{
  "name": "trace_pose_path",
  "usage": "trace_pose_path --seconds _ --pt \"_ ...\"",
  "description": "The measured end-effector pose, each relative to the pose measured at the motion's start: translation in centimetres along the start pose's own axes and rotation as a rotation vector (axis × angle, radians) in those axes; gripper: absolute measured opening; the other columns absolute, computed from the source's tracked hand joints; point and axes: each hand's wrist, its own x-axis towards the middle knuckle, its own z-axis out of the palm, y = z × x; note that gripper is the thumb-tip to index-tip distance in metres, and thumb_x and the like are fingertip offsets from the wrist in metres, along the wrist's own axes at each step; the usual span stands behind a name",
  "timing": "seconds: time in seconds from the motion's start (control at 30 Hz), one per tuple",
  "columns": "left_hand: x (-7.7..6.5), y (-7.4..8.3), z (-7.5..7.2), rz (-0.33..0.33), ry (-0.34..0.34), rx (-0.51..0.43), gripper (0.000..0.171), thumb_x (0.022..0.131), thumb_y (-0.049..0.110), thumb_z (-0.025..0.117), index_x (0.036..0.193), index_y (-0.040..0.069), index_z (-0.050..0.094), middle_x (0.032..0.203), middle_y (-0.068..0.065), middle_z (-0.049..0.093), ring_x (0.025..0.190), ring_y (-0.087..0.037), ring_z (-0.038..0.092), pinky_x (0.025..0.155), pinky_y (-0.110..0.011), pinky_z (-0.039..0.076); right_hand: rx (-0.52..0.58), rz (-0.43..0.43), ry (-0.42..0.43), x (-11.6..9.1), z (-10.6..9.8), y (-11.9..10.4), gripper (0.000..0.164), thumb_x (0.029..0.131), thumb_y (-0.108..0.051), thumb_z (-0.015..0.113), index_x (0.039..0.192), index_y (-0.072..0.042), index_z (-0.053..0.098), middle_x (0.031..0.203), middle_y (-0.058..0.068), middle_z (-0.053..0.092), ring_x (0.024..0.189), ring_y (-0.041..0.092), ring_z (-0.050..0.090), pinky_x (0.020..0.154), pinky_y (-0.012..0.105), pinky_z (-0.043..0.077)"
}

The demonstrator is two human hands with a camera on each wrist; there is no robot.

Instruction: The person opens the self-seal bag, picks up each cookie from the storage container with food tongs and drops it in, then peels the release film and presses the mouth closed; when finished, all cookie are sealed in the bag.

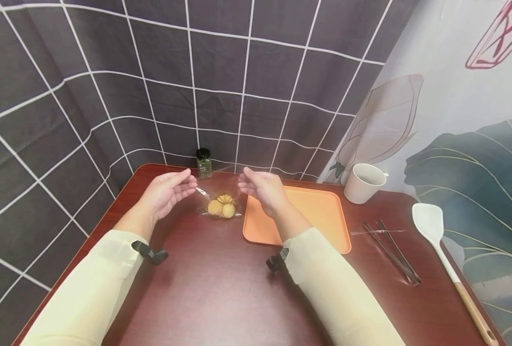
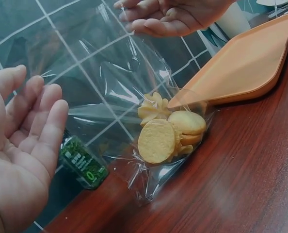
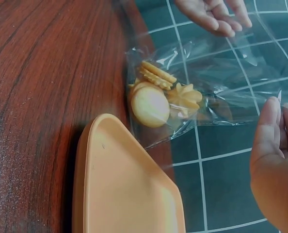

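A clear plastic bag (image 2: 115, 92) of cookies hangs spread between my two hands, its bottom at the table top. Several pale yellow cookies (image 1: 225, 206), some round and one flower-shaped (image 3: 185, 98), lie at its base. At one upper corner, my left hand (image 1: 169, 192) pinches the film between thumb and fingers. The opposite upper corner is pinched by my right hand (image 1: 264, 190), its palm turned inward. Both hands are raised above the table, apart from each other. The exact contact of the fingertips with the thin film is hard to see.
An orange tray (image 1: 307, 211) lies right of the bag. Behind the left hand stands a green jar with a black lid (image 1: 204, 163). Further right are a white mug (image 1: 364, 183), metal tongs (image 1: 392, 250) and a white spatula (image 1: 430, 223). A dark checked curtain (image 1: 221, 62) backs the table.
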Motion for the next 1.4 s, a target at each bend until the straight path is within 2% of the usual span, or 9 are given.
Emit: trace_pose_path --seconds 0.07,0.33,0.57,0.73,0.93,1.07,1.2,1.3,1.4 --pt "0.0 0.0 0.0 -0.010 0.008 0.017 0.017 0.106 0.016 0.067 0.094 0.017 0.078 0.090 0.004 0.080 0.088 -0.007 0.078 0.086 -0.022 0.064 -0.008 0.005 0.010 0.0 -0.1 0.1 0.029 0.103 -0.020 0.073 0.111 0.008 0.075 0.085 0.003 0.079 0.074 0.011 0.077 0.076 0.025 0.066" --pt "0.0 -0.4 -0.2 -0.020 0.037 0.007 0.016 0.105 0.012 0.068 0.095 0.017 0.078 0.090 0.004 0.080 0.086 -0.007 0.078 0.085 -0.021 0.064 -0.031 -0.004 0.003 -0.1 -0.2 0.4 0.027 0.102 -0.019 0.074 0.110 0.007 0.076 0.086 0.003 0.080 0.077 0.012 0.078 0.080 0.029 0.067" --pt "0.0 -0.3 -0.5 -0.017 0.015 -0.005 0.016 0.105 0.009 0.068 0.095 0.017 0.078 0.093 0.003 0.081 0.089 -0.008 0.078 0.086 -0.021 0.064 -0.047 -0.018 -0.015 -0.1 -0.5 0.7 0.023 0.098 -0.011 0.077 0.111 0.008 0.076 0.094 0.009 0.083 0.080 0.015 0.080 0.099 0.049 0.063" --pt "0.1 -0.4 -0.7 -0.006 -0.013 0.003 0.021 0.104 0.000 0.064 0.097 0.016 0.077 0.093 0.003 0.081 0.090 -0.008 0.079 0.087 -0.021 0.064 -0.052 -0.014 -0.018 -0.1 -0.6 0.7 0.022 0.094 -0.003 0.078 0.113 0.008 0.076 0.095 0.008 0.083 0.082 0.013 0.080 0.094 0.038 0.065" --pt "0.2 -0.4 -0.7 -0.005 -0.023 0.019 0.029 0.103 -0.005 0.063 0.099 0.019 0.078 0.097 0.005 0.081 0.092 -0.006 0.078 0.089 -0.021 0.063 -0.058 -0.002 -0.021 0.2 -0.9 0.8 0.040 0.093 0.002 0.078 0.129 0.015 0.067 0.089 0.000 0.081 0.084 0.008 0.079 0.094 0.031 0.065" --pt "0.3 -0.4 -0.7 0.003 -0.026 0.030 0.028 0.101 -0.005 0.067 0.101 0.020 0.079 0.098 0.006 0.081 0.093 -0.006 0.078 0.090 -0.021 0.063 -0.095 -0.009 -0.023 0.4 -1.1 0.8 0.045 0.090 0.004 0.079 0.132 0.014 0.066 0.099 0.007 0.083 0.089 0.009 0.079 0.096 0.031 0.064" --pt "0.3 -0.3 -0.6 0.037 -0.004 0.138 0.021 0.099 -0.003 0.071 0.113 0.010 0.078 0.097 0.010 0.081 0.091 -0.003 0.078 0.089 -0.020 0.063 -0.157 -0.036 -0.026 0.4 -1.1 0.8 0.041 0.088 0.002 0.081 0.128 0.007 0.072 0.121 0.021 0.079 0.097 0.012 0.079 0.101 0.032 0.062" --pt "0.3 -0.2 -0.6 0.078 0.040 0.335 0.028 0.099 0.006 0.075 0.127 0.000 0.073 0.095 0.015 0.080 0.089 -0.001 0.077 0.087 -0.020 0.063 -0.233 -0.074 -0.018 0.3 -1.1 0.9 0.036 0.088 -0.002 0.082 0.124 0.001 0.076 0.126 0.024 0.077 0.102 0.014 0.079 0.103 0.033 0.061" --pt "0.3 -0.1 -0.4 0.109 0.106 0.539 0.038 0.098 0.016 0.079 0.131 -0.001 0.072 0.095 0.018 0.078 0.087 0.000 0.075 0.085 -0.022 0.063 -0.303 -0.107 -0.002 0.3 -1.1 1.0 0.031 0.090 -0.005 0.082 0.121 -0.002 0.078 0.122 0.021 0.079 0.104 0.017 0.079 0.104 0.035 0.061"
